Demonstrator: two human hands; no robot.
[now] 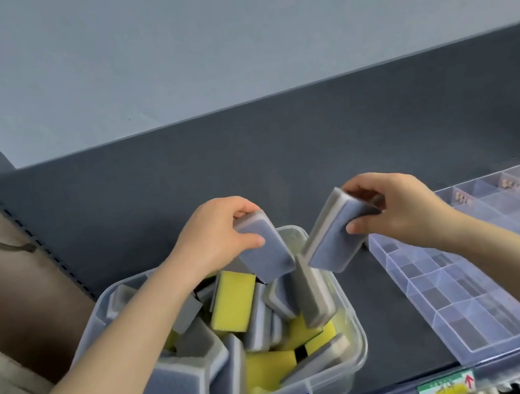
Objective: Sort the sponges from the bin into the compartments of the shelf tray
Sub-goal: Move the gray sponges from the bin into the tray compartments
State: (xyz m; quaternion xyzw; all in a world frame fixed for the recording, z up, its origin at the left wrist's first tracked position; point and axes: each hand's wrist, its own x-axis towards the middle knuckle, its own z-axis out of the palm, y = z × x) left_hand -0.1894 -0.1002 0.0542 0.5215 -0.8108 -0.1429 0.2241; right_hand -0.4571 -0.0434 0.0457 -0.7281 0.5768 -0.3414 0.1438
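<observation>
Dark shelf, red-arrow label

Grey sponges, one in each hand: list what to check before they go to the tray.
1. Grip of the left hand on its grey sponge: ok, thumb and fingers pinch the upper end.
2. Grip of the right hand on the second grey sponge: ok, pinched the same way.
3. Both sponges of one kind: ok, both grey with a paler layer.
4. Position of the tray: ok, it lies just right of the bin.
5. Near compartments free: ok, they look empty.
6. Sponge fits a compartment: cannot tell.
</observation>
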